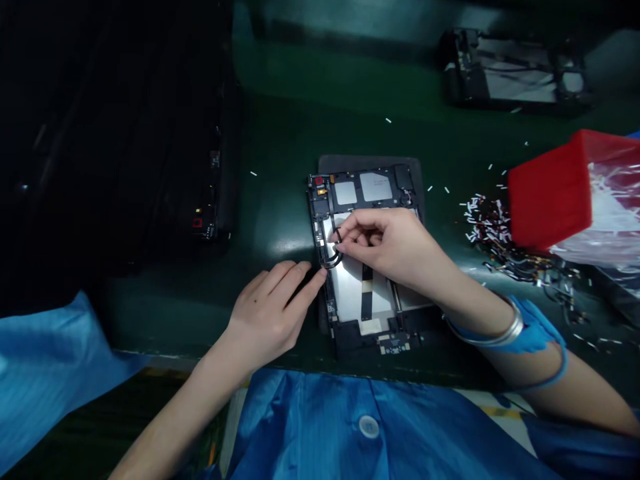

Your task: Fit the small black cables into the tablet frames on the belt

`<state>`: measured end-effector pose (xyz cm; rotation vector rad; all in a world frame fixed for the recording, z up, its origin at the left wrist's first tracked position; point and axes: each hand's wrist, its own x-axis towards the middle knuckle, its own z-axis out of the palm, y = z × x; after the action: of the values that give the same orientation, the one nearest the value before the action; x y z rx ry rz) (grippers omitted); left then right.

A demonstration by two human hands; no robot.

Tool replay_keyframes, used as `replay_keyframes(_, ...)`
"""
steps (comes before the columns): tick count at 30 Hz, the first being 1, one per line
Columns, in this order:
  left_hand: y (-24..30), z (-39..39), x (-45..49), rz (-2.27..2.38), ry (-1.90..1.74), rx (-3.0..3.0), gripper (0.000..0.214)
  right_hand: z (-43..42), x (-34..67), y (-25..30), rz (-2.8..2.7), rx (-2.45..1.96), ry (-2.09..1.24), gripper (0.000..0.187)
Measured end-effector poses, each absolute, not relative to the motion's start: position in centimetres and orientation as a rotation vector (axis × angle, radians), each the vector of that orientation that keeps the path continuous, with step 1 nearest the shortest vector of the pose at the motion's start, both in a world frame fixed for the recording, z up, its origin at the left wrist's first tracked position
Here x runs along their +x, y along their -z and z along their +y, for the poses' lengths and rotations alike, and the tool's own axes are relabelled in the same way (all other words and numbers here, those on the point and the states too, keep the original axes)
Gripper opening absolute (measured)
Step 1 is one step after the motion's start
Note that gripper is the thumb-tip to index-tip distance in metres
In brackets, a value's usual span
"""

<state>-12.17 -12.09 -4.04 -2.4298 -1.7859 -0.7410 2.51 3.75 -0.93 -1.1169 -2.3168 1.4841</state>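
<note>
An opened tablet (347,293) lies on a dark mat (370,161), its silver battery area, circuit boards and flat cables exposed. My right hand (400,243) reaches over it from the right, thumb and index finger pinching a thin black cable (338,260) that curves near the tablet's left edge. My left hand (273,313) rests at the left, palm down, fingers stretched out. Its index fingertip touches the tablet's left edge, close to the cable's lower bend. The cable's upper end is partly hidden by my right fingers.
A red bin (547,193) with a clear plastic bag stands at the right, beside a heap of small wires (525,260). Another opened device (520,70) sits at the back right. Dark stacked panels (150,133) fill the left. White bits are scattered on the green table (280,133).
</note>
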Motion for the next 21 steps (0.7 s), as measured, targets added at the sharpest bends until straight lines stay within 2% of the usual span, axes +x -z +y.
replay_keyframes(21,3.86,-11.99,-12.10,-1.736,0.605,-2.397,0.040,3.99,2.45,0.38,-2.546,-0.996,-1.307,0.011)
